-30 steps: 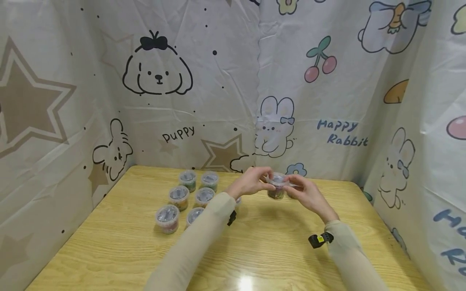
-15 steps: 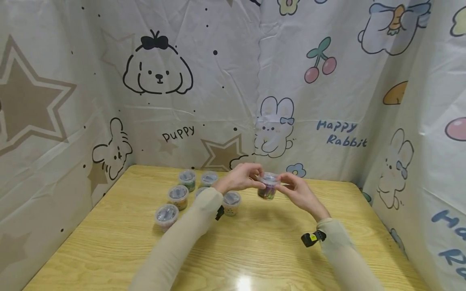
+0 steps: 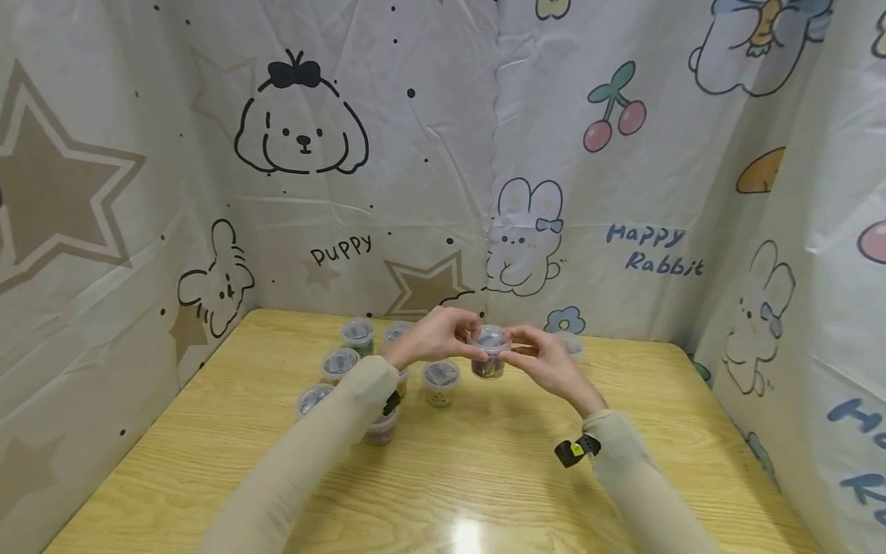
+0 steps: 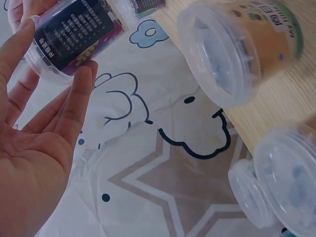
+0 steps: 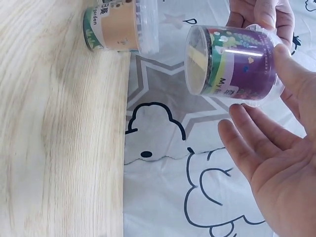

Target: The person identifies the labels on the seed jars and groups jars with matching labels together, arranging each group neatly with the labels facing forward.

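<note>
Both hands hold one small clear plastic tub [image 3: 489,363] by its upper rim, upright and towards the back of the table. The right wrist view shows the same tub [image 5: 242,64] with a purple and green label and its base exposed. A dark panel of small print marks its other side in the left wrist view. My left hand [image 3: 441,338] pinches it from the left, and my right hand [image 3: 547,363] grips it from the right. Just left of it stands a lidded tub [image 3: 441,385] with an orange label, which the left wrist view shows close by.
Several similar lidded tubs [image 3: 358,335] stand in rows at the left, partly covered by the left forearm. Another tub [image 3: 571,344] stands at the back right behind the right hand. Patterned cloth [image 3: 429,154] hangs behind and beside the wooden table [image 3: 512,462].
Both hands have moved left with the held tub, bringing it close to the orange-label tub. The tub behind the right hand has come into clearer view.
</note>
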Demonstrator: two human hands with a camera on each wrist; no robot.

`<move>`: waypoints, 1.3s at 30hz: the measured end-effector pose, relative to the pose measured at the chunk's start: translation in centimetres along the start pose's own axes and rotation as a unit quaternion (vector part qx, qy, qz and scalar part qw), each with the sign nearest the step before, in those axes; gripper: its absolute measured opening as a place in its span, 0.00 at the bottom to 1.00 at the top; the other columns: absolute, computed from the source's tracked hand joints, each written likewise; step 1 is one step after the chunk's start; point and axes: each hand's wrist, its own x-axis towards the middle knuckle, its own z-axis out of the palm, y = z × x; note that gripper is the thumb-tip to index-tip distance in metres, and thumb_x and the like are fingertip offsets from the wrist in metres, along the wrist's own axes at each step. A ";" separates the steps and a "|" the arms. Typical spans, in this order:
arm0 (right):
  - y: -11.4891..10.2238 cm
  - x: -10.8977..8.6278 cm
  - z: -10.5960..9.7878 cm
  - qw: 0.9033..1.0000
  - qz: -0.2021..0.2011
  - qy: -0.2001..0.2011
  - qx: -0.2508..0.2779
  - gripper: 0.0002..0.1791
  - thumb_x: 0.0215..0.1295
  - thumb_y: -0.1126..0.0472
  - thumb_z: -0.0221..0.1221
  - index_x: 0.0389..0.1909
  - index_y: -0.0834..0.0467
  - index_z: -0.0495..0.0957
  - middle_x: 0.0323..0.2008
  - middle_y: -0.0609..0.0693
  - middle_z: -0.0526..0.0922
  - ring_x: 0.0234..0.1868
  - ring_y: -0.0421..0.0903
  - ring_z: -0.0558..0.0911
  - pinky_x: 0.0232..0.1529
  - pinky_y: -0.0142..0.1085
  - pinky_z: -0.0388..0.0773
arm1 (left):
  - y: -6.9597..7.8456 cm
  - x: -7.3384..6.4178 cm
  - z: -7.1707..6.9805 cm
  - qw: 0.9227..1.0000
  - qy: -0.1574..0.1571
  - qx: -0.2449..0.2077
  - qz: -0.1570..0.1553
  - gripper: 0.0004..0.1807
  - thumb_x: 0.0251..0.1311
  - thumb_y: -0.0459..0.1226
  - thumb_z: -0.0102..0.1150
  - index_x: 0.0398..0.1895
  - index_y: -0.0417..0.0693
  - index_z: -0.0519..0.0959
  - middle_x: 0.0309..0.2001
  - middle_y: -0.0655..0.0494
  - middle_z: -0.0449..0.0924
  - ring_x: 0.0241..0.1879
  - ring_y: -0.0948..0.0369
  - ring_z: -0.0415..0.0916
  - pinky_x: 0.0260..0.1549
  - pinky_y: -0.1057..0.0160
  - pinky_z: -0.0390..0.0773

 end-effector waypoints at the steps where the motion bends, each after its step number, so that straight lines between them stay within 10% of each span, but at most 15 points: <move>1: 0.0 0.1 0.0 1.000 -0.004 -0.005 0.002 0.13 0.65 0.57 0.64 0.49 0.54 0.77 0.57 0.56 0.79 0.56 0.57 0.81 0.55 0.43 0.80 | -0.1 -0.2 -0.1 1.000 0.001 -0.002 0.004 0.15 0.54 0.47 0.72 0.28 0.51 0.75 0.24 0.59 0.77 0.19 0.68 0.71 0.20 0.70 0.69; 23: -1.2 0.9 2.6 0.999 -0.029 0.000 0.012 0.10 0.68 0.62 0.61 0.48 0.58 0.75 0.54 0.59 0.79 0.59 0.59 0.79 0.58 0.49 0.77 | -1.4 -2.5 -1.5 1.000 0.023 -0.011 -0.002 0.12 0.53 0.46 0.73 0.31 0.54 0.78 0.36 0.61 0.84 0.39 0.65 0.83 0.42 0.64 0.83; 33: -1.5 1.1 3.6 0.999 -0.033 0.012 0.006 0.12 0.68 0.59 0.61 0.49 0.57 0.73 0.56 0.57 0.76 0.61 0.58 0.78 0.58 0.44 0.78 | -1.8 -2.8 -0.9 0.999 0.048 0.003 0.002 0.16 0.53 0.47 0.73 0.31 0.51 0.74 0.29 0.61 0.81 0.29 0.65 0.78 0.31 0.67 0.78; 39: -1.5 0.9 3.2 1.000 0.003 -0.015 0.026 0.16 0.70 0.52 0.59 0.56 0.52 0.74 0.61 0.54 0.73 0.61 0.57 0.77 0.58 0.48 0.78 | -2.3 -2.9 -1.3 0.997 0.026 -0.067 0.003 0.17 0.52 0.45 0.74 0.31 0.47 0.75 0.26 0.57 0.77 0.26 0.63 0.71 0.29 0.66 0.74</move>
